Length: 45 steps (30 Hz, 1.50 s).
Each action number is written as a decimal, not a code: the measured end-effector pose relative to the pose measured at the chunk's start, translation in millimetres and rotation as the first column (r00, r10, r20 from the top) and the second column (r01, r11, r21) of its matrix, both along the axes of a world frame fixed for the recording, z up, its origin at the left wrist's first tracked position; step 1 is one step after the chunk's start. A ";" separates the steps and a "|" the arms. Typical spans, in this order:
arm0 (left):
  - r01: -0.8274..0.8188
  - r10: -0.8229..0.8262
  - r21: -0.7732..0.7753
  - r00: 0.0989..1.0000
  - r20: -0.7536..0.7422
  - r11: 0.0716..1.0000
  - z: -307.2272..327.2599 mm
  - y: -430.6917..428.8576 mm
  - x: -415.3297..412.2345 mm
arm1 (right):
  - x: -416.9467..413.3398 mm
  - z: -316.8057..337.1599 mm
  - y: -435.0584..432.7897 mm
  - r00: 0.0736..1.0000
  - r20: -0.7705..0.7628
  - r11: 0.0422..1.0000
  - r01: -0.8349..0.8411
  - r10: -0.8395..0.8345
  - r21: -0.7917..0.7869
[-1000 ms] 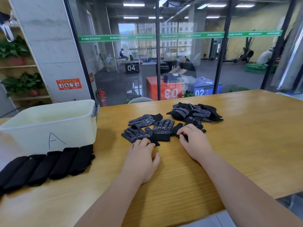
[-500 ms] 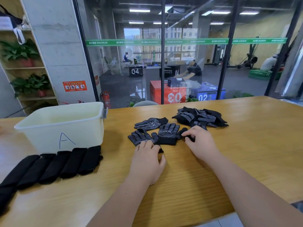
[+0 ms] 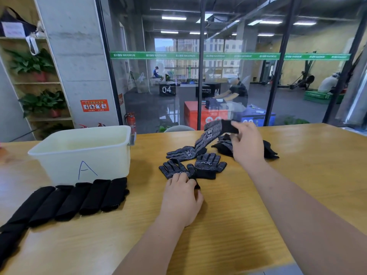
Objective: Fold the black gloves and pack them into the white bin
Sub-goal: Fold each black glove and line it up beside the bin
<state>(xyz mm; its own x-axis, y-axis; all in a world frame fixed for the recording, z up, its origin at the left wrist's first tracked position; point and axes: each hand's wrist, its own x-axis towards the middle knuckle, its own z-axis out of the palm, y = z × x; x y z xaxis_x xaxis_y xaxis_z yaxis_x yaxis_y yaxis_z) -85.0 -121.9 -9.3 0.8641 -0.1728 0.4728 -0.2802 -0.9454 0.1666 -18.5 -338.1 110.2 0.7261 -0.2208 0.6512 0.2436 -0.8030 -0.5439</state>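
right hand (image 3: 248, 145) pinches a glove (image 3: 210, 133) by its cuff, held up over the pile (image 3: 223, 146), while left hand (image 3: 180, 197) lies flat, fingertips pressing another glove (image 3: 172, 168) on the table (image 3: 297, 175) right of the bin (image 3: 79, 155).

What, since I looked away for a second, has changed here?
The right hand has risen from the table, pinching a dotted glove by its cuff and lifting it. The left hand stays on the near glove; white bin and folded gloves unmoved.
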 end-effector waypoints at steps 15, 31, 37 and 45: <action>-0.082 0.082 0.054 0.997 -0.006 0.995 -1.4 -0.8 -1.2 | -32.4 -113.1 22.5 0.907 -0.420 0.844 -0.253 0.036 -0.472; 0.193 -0.189 0.082 0.980 -0.054 0.978 0.3 -0.9 7.2 | 13.3 -111.6 27.6 0.873 -0.484 0.931 -0.226 0.062 -0.288; 0.147 -0.132 0.097 0.981 -0.144 0.984 1.1 -1.1 8.3 | 38.7 -108.1 -20.6 0.847 -0.497 0.902 -0.054 -0.186 -0.428; 0.202 -0.156 0.125 0.939 -0.306 0.971 -0.9 0.5 18.9 | 94.1 -91.0 -60.1 0.819 -0.507 0.875 -0.011 -0.270 -0.484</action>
